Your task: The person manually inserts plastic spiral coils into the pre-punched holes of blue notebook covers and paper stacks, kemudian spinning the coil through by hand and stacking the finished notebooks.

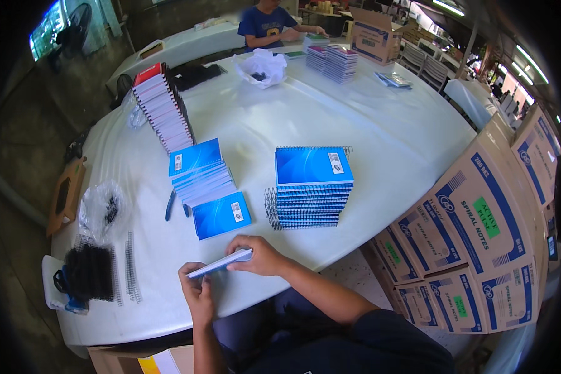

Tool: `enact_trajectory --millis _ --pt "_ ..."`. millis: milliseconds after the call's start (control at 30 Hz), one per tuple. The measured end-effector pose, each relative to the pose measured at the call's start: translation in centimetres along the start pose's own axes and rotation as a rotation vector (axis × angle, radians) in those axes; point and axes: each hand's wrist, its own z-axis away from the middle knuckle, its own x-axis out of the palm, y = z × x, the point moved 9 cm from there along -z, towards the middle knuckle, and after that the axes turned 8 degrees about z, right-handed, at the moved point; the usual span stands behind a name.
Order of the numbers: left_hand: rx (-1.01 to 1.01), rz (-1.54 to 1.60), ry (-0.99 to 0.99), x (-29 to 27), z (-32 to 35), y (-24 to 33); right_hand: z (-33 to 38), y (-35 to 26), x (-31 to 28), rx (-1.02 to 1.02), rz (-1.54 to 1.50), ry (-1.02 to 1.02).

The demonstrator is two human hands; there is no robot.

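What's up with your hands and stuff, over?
Left hand, right hand: both holding thin pad. Blue pads lie just beyond. Spiral-bound stack farther right.

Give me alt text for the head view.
A person's left hand and right hand hold a thin white-and-blue paper pad over a white table. Beyond lie piled blue-covered pads and a stack of blue spiral notebooks, with black wire coils left, brown cardboard cartons right.

A person's left hand and right hand hold a pad of paper near the white table's near edge. Beyond lie blue notepads, a blue spiral-bound stack rightward, a red-topped stack farther left.
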Motion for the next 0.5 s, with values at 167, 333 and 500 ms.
enact_trajectory --millis 167,333,500 --pt "-0.014 -0.188 -0.063 0.7 -0.1 0.2 -0.2 0.5 0.1 0.047 -0.36 0.048" --pt "0.25 -0.974 -0.365 -0.9 -2.6 1.1 0.6 1.4 1.6 0.12 -0.117 -0.166" --pt "0.002 -1.672 0.417 -17.2 -8.6 3.0 0.2 -0.9 0.6 0.059 -0.091 -0.055"
